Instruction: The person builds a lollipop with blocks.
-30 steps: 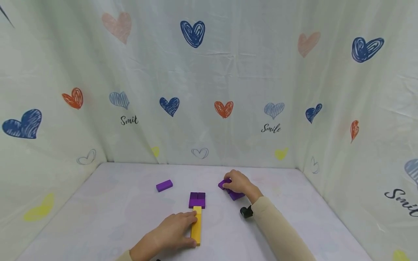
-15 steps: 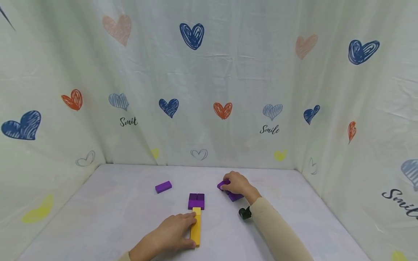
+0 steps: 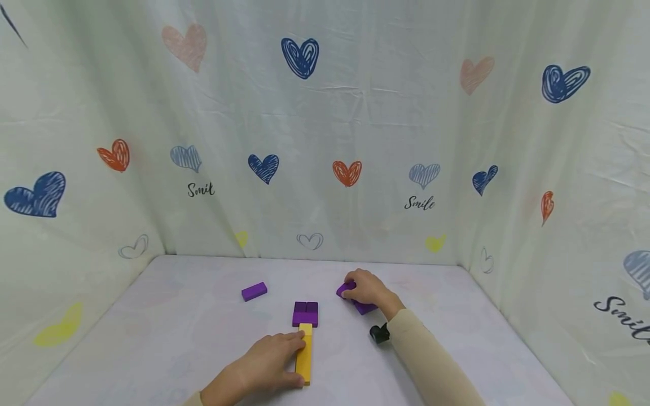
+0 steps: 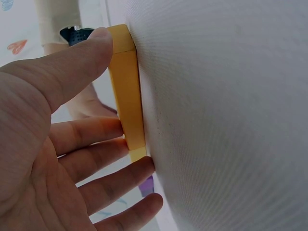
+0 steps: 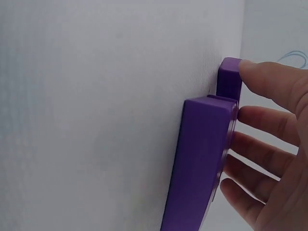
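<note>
The fingers of my left hand [image 3: 269,359] rest along the side of a long yellow block [image 3: 303,361], the thumb at its near end. In the left wrist view these fingers are nearly straight against the yellow block [image 4: 126,96]. A shorter yellow piece [image 3: 306,329] continues the line up to purple blocks [image 3: 305,319] set side by side. Farther right, my right hand [image 3: 369,287] pinches a purple block [image 5: 229,77] between thumb and forefinger. Beside it lies a larger purple block [image 5: 202,144], partly under the hand in the head view; the other fingertips are right at its top.
A single purple block [image 3: 254,291] lies apart at the back left of the white table [image 3: 167,338]. Below the right wrist shows a black device [image 3: 379,334] worn there. A pale curtain [image 3: 325,113] printed with hearts encloses the table at the back and sides.
The right hand and its purple block have shifted very slightly left and nearer. The left hand stays on the yellow block. The head view has tilted a little.
</note>
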{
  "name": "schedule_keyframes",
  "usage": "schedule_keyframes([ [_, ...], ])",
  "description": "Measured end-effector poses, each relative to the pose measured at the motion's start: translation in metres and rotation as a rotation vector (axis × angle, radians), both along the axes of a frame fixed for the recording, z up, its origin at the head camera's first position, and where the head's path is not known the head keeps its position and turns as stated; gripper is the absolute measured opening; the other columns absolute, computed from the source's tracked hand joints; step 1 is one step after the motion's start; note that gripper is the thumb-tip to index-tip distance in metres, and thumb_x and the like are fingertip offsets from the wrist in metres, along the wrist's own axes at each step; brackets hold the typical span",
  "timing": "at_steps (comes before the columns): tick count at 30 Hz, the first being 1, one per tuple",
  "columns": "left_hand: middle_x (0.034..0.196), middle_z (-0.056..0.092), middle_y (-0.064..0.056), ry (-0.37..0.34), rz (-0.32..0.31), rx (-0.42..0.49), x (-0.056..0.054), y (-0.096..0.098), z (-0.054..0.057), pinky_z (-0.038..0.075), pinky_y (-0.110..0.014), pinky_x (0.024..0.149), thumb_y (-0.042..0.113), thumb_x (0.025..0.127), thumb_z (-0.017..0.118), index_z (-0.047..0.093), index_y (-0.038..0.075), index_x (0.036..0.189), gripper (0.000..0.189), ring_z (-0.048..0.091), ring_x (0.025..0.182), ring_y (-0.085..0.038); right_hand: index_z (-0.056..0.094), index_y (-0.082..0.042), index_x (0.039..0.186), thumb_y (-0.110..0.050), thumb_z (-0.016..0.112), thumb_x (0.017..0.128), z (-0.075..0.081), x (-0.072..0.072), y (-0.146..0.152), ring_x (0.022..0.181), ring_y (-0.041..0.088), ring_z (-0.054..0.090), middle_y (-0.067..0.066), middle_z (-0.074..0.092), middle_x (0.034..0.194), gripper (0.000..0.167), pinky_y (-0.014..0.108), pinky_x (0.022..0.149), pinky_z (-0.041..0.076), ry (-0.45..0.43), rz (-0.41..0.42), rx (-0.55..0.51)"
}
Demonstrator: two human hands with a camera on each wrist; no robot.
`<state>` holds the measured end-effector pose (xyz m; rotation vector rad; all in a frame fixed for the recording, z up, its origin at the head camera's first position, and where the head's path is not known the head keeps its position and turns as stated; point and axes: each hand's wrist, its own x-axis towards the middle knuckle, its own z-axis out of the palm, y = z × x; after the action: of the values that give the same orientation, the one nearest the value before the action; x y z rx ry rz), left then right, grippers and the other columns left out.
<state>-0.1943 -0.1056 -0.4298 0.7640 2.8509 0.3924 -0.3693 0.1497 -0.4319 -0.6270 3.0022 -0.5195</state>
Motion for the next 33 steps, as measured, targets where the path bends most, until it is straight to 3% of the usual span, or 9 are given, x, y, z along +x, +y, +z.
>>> schedule_keyframes([
  [9, 0.138, 0.053, -0.002, -0.023, 0.015, 0.002, -0.001, 0.001, 0.0, 0.044, -0.049, 0.099, 0.058, 0.074, 0.072, 0.061, 0.018, 0.127, 0.068, 0.051, 0.122, -0.025, 0.07, -0.01, 0.112, -0.022, 0.073, 0.082, 0.001, 0.005, -0.005, 0.108, 0.028, 0.057, 0.009, 0.065, 0.114, 0.032, 0.046, 0.094, 0.045, 0.024, 0.11, -0.01],
  [27, 0.138, 0.053, -0.003, 0.008, -0.005, 0.003, 0.001, 0.0, 0.0, 0.045, -0.049, 0.097, 0.058, 0.075, 0.071, 0.06, 0.017, 0.127, 0.068, 0.052, 0.121, -0.025, 0.068, -0.011, 0.113, -0.018, 0.072, 0.081, 0.006, 0.019, -0.01, 0.107, 0.023, 0.055, 0.004, 0.063, 0.114, 0.033, 0.045, 0.094, 0.045, -0.044, 0.165, -0.061],
  [33, 0.138, 0.053, -0.003, 0.001, -0.002, 0.004, 0.001, 0.0, 0.0, 0.045, -0.049, 0.098, 0.059, 0.075, 0.071, 0.06, 0.017, 0.127, 0.068, 0.052, 0.121, -0.025, 0.067, -0.011, 0.114, -0.017, 0.071, 0.081, 0.004, 0.023, -0.015, 0.113, 0.024, 0.054, 0.002, 0.063, 0.116, 0.034, 0.045, 0.1, 0.043, -0.053, 0.185, -0.051],
])
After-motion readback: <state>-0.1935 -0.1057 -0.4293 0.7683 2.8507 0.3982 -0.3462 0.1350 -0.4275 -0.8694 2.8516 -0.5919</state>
